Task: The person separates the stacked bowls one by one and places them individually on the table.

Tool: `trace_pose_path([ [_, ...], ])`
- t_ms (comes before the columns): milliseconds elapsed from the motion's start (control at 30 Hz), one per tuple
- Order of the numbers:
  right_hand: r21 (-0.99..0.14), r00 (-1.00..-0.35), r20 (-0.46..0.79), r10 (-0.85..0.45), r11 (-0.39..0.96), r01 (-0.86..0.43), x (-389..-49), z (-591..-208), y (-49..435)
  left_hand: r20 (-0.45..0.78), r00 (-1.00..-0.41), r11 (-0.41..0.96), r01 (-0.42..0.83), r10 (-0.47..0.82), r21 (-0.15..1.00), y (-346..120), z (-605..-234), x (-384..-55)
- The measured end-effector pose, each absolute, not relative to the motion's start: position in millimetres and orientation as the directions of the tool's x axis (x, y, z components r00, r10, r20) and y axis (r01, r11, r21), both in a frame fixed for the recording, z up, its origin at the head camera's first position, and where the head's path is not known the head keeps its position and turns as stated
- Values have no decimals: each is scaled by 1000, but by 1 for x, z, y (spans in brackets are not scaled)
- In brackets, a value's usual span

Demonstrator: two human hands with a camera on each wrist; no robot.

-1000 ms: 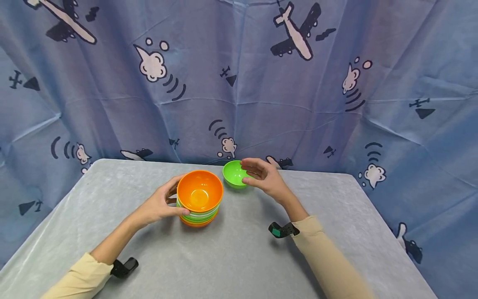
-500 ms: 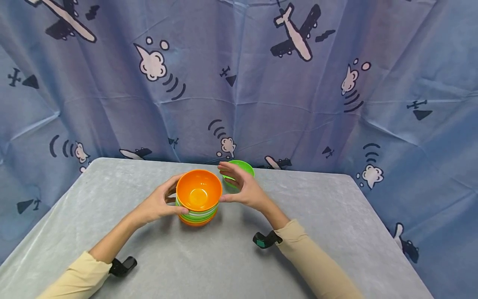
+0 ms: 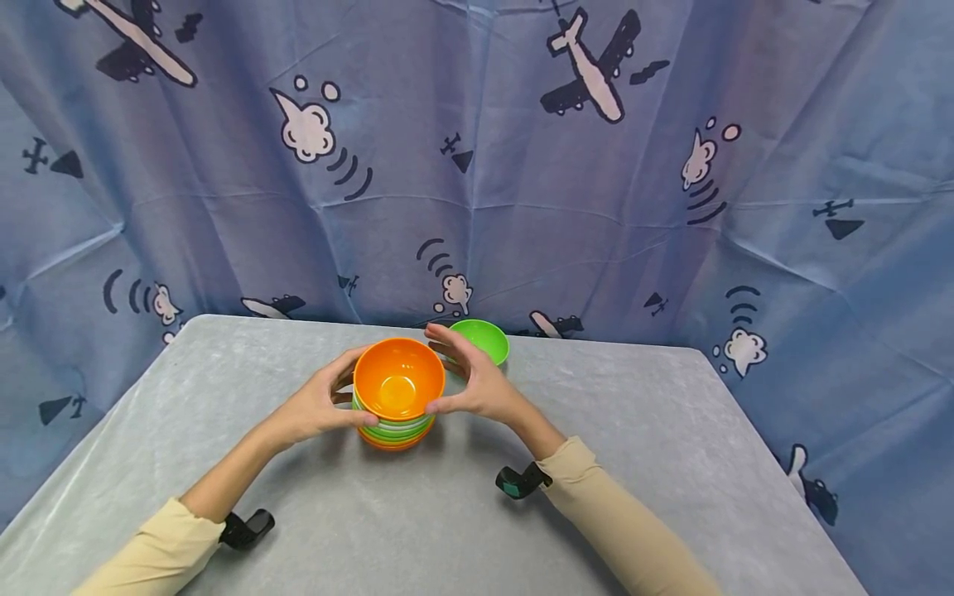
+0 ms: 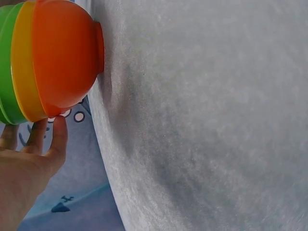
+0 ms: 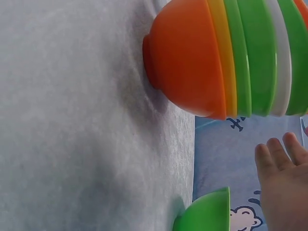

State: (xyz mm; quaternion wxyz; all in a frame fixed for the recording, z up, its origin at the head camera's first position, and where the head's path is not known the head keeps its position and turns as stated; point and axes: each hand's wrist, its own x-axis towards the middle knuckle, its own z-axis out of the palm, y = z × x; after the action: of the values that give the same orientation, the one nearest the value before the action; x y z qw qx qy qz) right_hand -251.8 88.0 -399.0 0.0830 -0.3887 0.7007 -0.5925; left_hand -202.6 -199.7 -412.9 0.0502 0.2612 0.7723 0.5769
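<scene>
- Two hands are showing in the head view, flanking a stack of bowls [image 3: 397, 399] that is sitting near the middle of the gray table [image 3: 462, 521]. The left hand [image 3: 313, 407] is curling around the stack from 9 o'clock, thumb on the near side and fingertips at the rim. The right hand [image 3: 477, 385] is closing in from 3 o'clock, thumb touching the top orange bowl's rim, fingers spread wide above it.
- A single green bowl [image 3: 480, 340] is standing alone at 1 o'clock of the stack, near the airplane-print curtain [image 3: 477, 165].
- In the left wrist view the stack [image 4: 53, 62] is filling the 10 o'clock corner, its orange base resting on the table [image 4: 207, 120]; the left hand's [image 4: 26, 168] fingertips [image 4: 58, 127] are touching the lowest bowl's rim.
- In the right wrist view the stack [image 5: 226, 57] is lying at 1 o'clock, the green bowl [image 5: 204, 214] at 5 o'clock; the right hand's [image 5: 284, 185] fingers [image 5: 273, 151] are stretching straight, not touching the stack here.
</scene>
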Motion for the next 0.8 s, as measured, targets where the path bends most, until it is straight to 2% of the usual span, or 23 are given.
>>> trace_pose_path([
  [333, -876, -633, 367, -682, -23, -482, -252, -405, 81, 216, -862, 199, 336, 458, 921, -199, -411, -201],
  [800, -883, -647, 356, -674, -15, -470, -249, -406, 76, 234, -848, 174, 351, 475, 920, -200, -410, -202],
])
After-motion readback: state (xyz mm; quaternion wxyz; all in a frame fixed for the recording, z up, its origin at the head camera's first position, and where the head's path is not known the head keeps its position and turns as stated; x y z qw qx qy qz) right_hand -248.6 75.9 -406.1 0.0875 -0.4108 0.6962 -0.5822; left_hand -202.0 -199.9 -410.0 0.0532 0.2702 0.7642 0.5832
